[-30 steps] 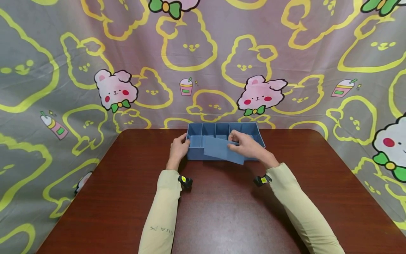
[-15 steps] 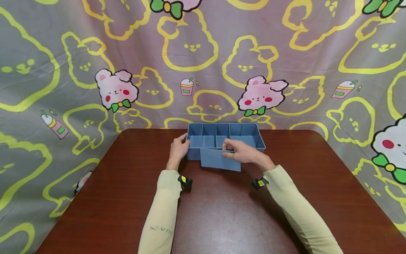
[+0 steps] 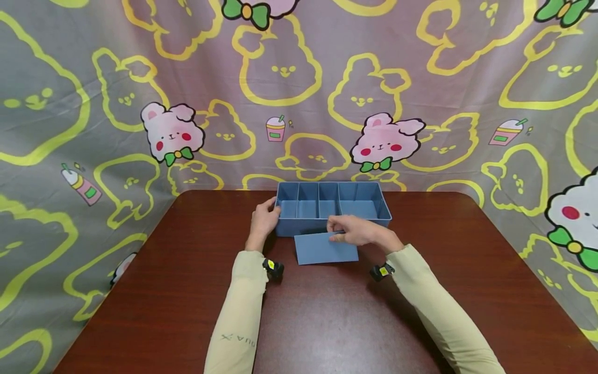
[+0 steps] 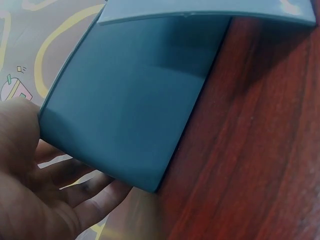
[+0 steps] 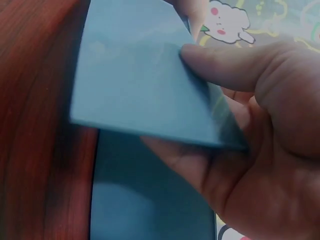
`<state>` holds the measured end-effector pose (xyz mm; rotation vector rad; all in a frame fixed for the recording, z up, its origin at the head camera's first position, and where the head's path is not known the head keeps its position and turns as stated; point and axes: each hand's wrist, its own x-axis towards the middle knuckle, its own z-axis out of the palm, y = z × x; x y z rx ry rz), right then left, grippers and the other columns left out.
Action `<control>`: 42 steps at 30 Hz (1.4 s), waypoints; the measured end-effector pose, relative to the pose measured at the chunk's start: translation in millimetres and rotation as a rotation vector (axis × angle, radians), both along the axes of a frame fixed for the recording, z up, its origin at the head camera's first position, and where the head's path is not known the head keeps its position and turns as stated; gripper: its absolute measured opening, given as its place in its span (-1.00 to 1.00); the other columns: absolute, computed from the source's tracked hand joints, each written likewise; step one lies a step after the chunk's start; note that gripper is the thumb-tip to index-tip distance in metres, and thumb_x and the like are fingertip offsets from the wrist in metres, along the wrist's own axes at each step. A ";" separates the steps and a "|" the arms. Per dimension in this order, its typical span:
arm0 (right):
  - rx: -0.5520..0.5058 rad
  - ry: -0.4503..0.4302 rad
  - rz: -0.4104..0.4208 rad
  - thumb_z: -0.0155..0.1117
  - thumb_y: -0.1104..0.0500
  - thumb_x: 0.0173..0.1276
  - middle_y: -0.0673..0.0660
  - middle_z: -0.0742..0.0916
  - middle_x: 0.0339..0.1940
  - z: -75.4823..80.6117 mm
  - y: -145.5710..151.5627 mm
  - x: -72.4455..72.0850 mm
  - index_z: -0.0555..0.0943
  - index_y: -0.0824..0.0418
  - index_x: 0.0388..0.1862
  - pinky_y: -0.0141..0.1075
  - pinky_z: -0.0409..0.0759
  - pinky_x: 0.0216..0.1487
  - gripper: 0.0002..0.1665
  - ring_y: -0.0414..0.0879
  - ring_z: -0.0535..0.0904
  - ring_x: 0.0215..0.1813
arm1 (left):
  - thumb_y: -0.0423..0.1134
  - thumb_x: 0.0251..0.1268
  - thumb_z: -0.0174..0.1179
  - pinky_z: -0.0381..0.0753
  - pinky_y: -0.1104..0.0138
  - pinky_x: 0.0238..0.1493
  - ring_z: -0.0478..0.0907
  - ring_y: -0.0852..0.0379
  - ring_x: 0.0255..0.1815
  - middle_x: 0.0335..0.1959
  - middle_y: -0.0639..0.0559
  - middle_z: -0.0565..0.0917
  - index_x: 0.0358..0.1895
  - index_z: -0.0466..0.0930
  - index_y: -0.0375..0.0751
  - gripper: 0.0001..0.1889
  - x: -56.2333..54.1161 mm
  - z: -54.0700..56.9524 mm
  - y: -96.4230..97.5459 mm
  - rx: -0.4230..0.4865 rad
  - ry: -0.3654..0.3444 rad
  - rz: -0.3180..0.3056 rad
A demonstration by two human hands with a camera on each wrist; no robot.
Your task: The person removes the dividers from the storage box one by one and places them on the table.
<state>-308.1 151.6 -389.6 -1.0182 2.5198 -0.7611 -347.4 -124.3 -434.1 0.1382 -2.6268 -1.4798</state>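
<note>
A long blue storage box [image 3: 289,227] stands near the back of the table, split by upright dividers into several compartments, the right one widest. My left hand [image 3: 263,221] grips its left end, thumb at the rim and fingers against the outer end wall. In front of the box my right hand [image 3: 352,228] pinches a flat blue rectangular panel [image 3: 322,250] by its upper edge, thumb on the near face. The right wrist view shows the panel [image 5: 135,75] tilted, with the thumb pressed on it and fingers behind. The box front [image 4: 130,100] fills the left wrist view's middle.
The dark red-brown table [image 3: 187,311] runs toward me on both sides of my arms. Behind it hangs a patterned curtain [image 3: 308,119] with cartoon bears, close to the box's back. Each sleeve cuff carries a small black wrist camera [image 3: 273,267].
My right hand has brought the panel from over the box's front rim down toward me, uncovering the front wall and compartments. The left hand has stayed at the box's left end.
</note>
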 end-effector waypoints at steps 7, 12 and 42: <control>0.071 0.004 -0.027 0.24 0.16 0.41 -0.07 0.41 -0.57 -2.0 -3.7 2.9 0.50 0.11 -0.23 -0.33 0.28 -0.39 -0.91 -0.20 0.25 -0.55 | -0.11 0.43 0.01 0.40 -0.07 0.32 0.42 -0.13 0.35 0.38 -0.08 0.49 0.43 0.39 0.00 -0.49 0.9 -0.9 1.5 0.004 0.001 -0.002; 0.094 0.021 -0.034 0.27 0.19 0.39 -0.04 0.51 -0.48 -5.8 -7.2 4.1 0.54 0.11 -0.22 -0.33 0.35 -0.40 -0.93 -0.20 0.35 -0.49 | -0.12 0.42 0.01 0.44 -0.04 0.28 0.45 -0.12 0.32 0.36 -0.09 0.50 0.42 0.40 -0.01 -0.49 0.4 -1.6 2.6 -0.008 0.008 0.011; 0.217 0.085 -0.052 0.29 0.14 0.38 -0.02 0.68 -0.29 -16.1 -27.4 15.0 0.67 0.10 -0.13 -0.28 0.55 -0.22 -0.87 -0.19 0.52 -0.30 | -0.12 0.42 0.00 0.44 -0.02 0.24 0.45 -0.13 0.29 0.38 -0.07 0.49 0.43 0.39 0.05 -0.49 2.6 0.8 1.8 0.009 0.009 -0.007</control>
